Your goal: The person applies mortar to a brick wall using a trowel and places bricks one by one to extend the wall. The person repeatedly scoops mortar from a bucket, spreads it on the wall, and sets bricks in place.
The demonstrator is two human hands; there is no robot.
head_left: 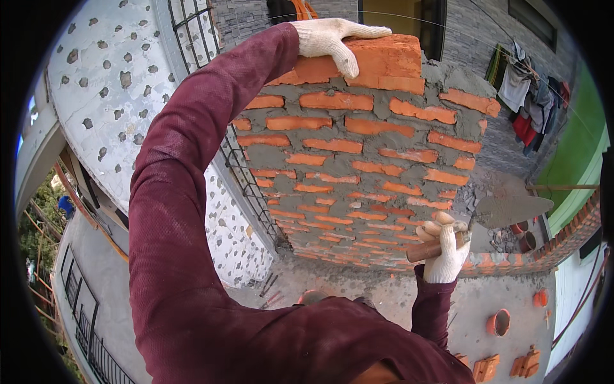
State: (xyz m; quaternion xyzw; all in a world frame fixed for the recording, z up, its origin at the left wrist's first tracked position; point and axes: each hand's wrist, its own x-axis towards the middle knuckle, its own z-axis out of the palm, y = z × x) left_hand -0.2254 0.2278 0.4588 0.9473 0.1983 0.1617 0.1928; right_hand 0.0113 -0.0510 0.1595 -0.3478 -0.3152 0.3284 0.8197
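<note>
Both hands wear white knitted work gloves. Reaching up and forward on a long arm in a dark red sleeve, the left hand [332,37] lies palm-down on the top orange clay brick [377,61], fingers spread flat over its upper face and the thumb hooked down its near side; it presses on the brick rather than closing around it. This brick sits at the very top of the tall brick pillar with grey mortar joints [358,160], on the pillar's left half, touching the wet mortar bed beneath it.

To the right of the pillar's lower part, the right hand [444,253] rises on a bent arm, wrist turned upward, fingers curled tight around the brown wooden handle of a steel trowel [505,208]. The trowel's flat triangular blade points away to the right of the pillar and carries a layer of grey mortar.

Left of the pillar stands a white wall dotted with grey mortar dabs [102,96]. Right of the pillar, clothes hang on a line [531,102].
</note>
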